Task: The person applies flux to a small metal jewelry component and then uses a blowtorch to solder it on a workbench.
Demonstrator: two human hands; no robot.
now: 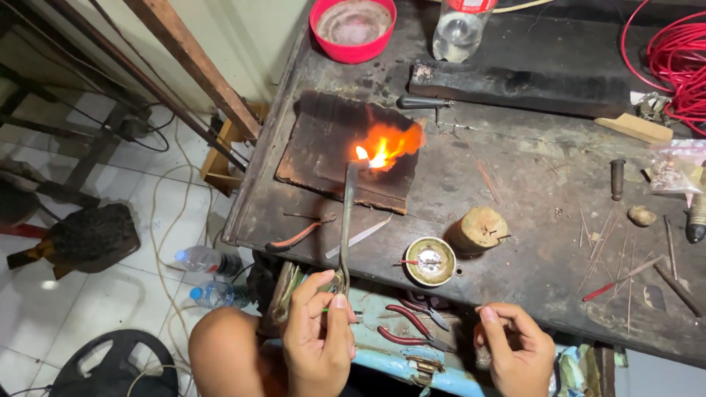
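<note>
My left hand [318, 334] grips the handle of a long metal torch [347, 220] that reaches forward over the workbench. Its tip throws an orange flame [382, 147] onto a charred, dark soldering board [331, 147]. My right hand [515, 349] hovers at the bench's near edge with fingers curled; what it pinches is too small to tell. Between the hands, in a tray below the bench edge, lie red-handled pliers [412, 334]. A small round metal dish [431, 261] with a red-handled tool in it sits just ahead of my right hand.
On the dark bench [529, 184] are a wooden stump [479, 228], tweezers [360, 237], thin rods, a red bowl [353, 26], a clear plastic bottle [457, 29] and coiled red wire [673, 51]. Two water bottles [209, 276] lie on the tiled floor at left.
</note>
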